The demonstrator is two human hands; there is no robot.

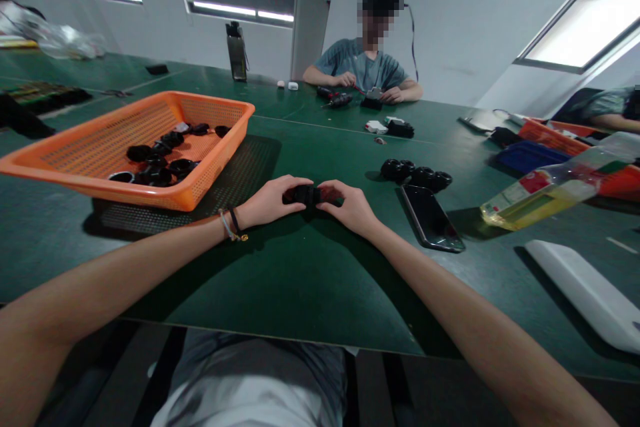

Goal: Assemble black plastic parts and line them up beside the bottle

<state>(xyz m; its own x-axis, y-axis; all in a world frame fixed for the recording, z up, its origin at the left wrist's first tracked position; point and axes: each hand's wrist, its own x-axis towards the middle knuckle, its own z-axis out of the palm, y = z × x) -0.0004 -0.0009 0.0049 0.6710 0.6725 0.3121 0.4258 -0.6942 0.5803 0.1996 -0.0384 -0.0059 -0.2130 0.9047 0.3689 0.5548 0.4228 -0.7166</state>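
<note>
Both hands meet over the green table, gripping a small black round part (307,196) between them. My left hand (273,200) has thumb and fingers closed on its left side. On its right side, my right hand (349,205) pinches it the same way. My fingers cover much of the part, so its exact kind does not show. An orange perforated basket (220,170) with several black round parts (156,163) in it stands left of my left hand. Beyond my right hand, several similar black parts (417,175) sit in a cluster on the table.
A phone (433,219) lies right of my right hand, near a tilted bottle of yellow liquid (535,197) and a white object (585,290). Across the table (260,293), a person (367,67) works beside a power drill (340,100). A dark bottle (237,53) stands at the back.
</note>
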